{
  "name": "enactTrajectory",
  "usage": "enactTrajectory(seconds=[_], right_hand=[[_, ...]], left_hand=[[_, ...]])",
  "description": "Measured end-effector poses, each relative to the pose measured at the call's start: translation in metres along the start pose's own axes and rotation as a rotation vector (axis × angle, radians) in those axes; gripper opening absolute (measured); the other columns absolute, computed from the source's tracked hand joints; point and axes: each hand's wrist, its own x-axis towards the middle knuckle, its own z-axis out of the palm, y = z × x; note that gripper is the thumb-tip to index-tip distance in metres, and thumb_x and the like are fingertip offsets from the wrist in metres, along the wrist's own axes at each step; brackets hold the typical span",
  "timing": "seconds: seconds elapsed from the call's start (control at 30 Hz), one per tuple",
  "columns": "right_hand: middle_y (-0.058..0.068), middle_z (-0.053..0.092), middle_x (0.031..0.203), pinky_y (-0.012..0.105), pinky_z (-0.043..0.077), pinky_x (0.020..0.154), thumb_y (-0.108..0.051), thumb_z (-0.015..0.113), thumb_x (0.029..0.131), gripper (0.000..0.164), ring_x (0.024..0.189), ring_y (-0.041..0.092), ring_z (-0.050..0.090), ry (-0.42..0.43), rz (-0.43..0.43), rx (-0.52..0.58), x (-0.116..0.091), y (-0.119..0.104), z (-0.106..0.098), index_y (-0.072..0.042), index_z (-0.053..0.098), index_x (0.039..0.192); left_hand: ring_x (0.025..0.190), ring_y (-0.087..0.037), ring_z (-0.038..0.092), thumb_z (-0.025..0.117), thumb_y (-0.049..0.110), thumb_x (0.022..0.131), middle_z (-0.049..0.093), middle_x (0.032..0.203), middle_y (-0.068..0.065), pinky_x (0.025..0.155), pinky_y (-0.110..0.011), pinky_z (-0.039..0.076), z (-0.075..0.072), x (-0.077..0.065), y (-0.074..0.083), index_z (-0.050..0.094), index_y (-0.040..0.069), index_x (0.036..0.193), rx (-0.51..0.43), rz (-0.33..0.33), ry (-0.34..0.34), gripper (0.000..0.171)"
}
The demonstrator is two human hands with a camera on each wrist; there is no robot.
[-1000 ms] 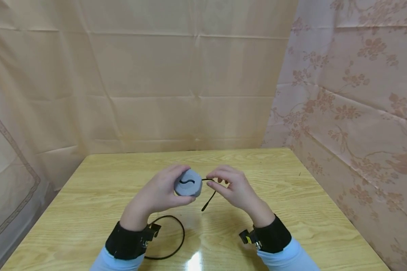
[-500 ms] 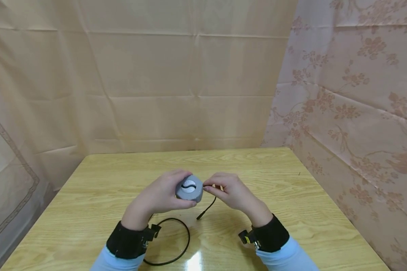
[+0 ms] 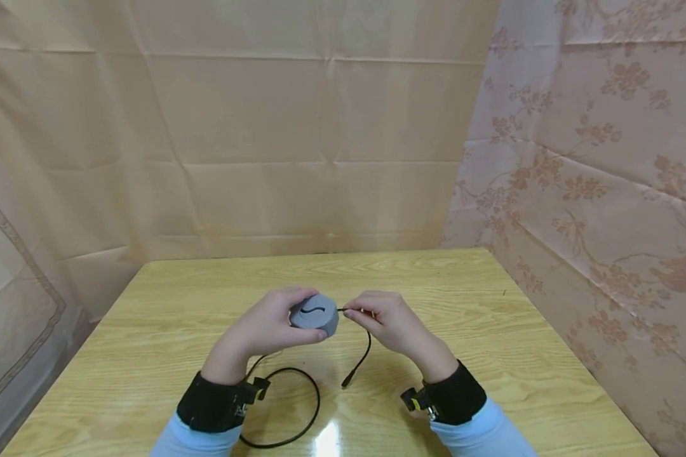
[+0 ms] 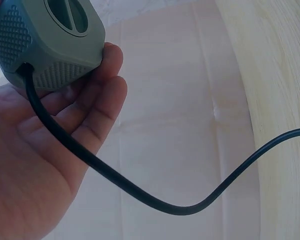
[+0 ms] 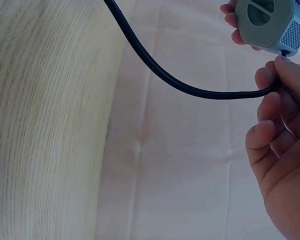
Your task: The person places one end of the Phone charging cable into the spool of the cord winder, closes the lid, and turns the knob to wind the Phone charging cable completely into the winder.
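Note:
My left hand (image 3: 260,327) holds a grey-blue, many-sided cable winder (image 3: 305,322) by its edges, thumb below and fingers above in the head view. A curved slot crosses the round centre of its face. A black cable (image 4: 107,172) comes out of a hole in its textured side in the left wrist view and loops down over the table. On the opposite side, my right hand (image 3: 391,320) pinches the cable between thumb and fingertips, close to the winder. Beyond those fingers the cable curves down to a small plug end (image 3: 347,382). My palm hides part of the winder's far side.
Both hands are over the front part of a light wood table (image 3: 194,298). A beige cloth (image 3: 251,127) hangs behind it, and a floral cloth (image 3: 594,158) hangs along the right. Black bands with small cameras circle both wrists.
My right hand has closed its fingertips on the cable. The winder has tilted, its side now showing more. The plug end hangs lower, and the loop beneath my left hand has shifted right.

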Motion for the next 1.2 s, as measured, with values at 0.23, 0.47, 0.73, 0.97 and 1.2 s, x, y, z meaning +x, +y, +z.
enactTrajectory(seconds=[0.23, 0.47, 0.73, 0.97, 1.2], right_hand=[[-0.005, 0.070, 0.087, 0.023, 0.048, 0.060, -0.009, 0.071, 0.097, 0.008, 0.070, 0.005, 0.054, 0.011, 0.010, -0.012, 0.000, 0.001, 0.001, -0.011, 0.077, 0.101], [-0.005, 0.070, 0.086, 0.023, 0.049, 0.060, -0.011, 0.071, 0.097, 0.007, 0.069, 0.004, 0.055, 0.010, 0.045, -0.036, 0.001, 0.001, 0.000, -0.011, 0.078, 0.099], [-0.006, 0.070, 0.085, 0.024, 0.049, 0.059, -0.012, 0.072, 0.096, 0.007, 0.068, 0.004, 0.055, 0.032, 0.085, -0.053, 0.000, 0.003, -0.003, -0.011, 0.078, 0.099], [-0.008, 0.067, 0.081, 0.024, 0.047, 0.055, -0.010, 0.074, 0.095, 0.006, 0.063, 0.005, 0.053, 0.072, 0.152, -0.052, -0.002, 0.010, -0.006, -0.012, 0.080, 0.097], [-0.007, 0.069, 0.084, 0.025, 0.049, 0.058, -0.013, 0.073, 0.096, 0.007, 0.066, 0.005, 0.055, 0.067, 0.175, -0.062, -0.002, 0.011, -0.009, -0.011, 0.080, 0.097]], left_hand=[[0.089, -0.014, 0.063, 0.081, 0.035, 0.088, 0.066, 0.105, 0.006, 0.075, -0.034, 0.056, -0.001, 0.000, 0.000, 0.063, 0.017, 0.124, 0.000, -0.015, 0.007, 0.045], [0.089, -0.014, 0.064, 0.082, 0.032, 0.087, 0.066, 0.104, 0.006, 0.075, -0.034, 0.057, -0.001, 0.002, 0.000, 0.063, 0.015, 0.124, 0.002, -0.012, 0.019, 0.044], [0.090, -0.014, 0.063, 0.082, 0.035, 0.087, 0.066, 0.106, 0.006, 0.075, -0.034, 0.056, -0.004, 0.000, -0.005, 0.063, 0.016, 0.126, 0.025, -0.016, 0.041, 0.046], [0.093, -0.015, 0.063, 0.083, 0.035, 0.085, 0.067, 0.109, 0.005, 0.079, -0.037, 0.055, -0.011, -0.005, -0.014, 0.065, 0.016, 0.126, 0.045, -0.069, 0.099, 0.048], [0.096, -0.016, 0.063, 0.082, 0.040, 0.086, 0.067, 0.113, 0.003, 0.080, -0.037, 0.054, -0.015, -0.007, -0.019, 0.064, 0.015, 0.129, 0.050, -0.077, 0.101, 0.053]])
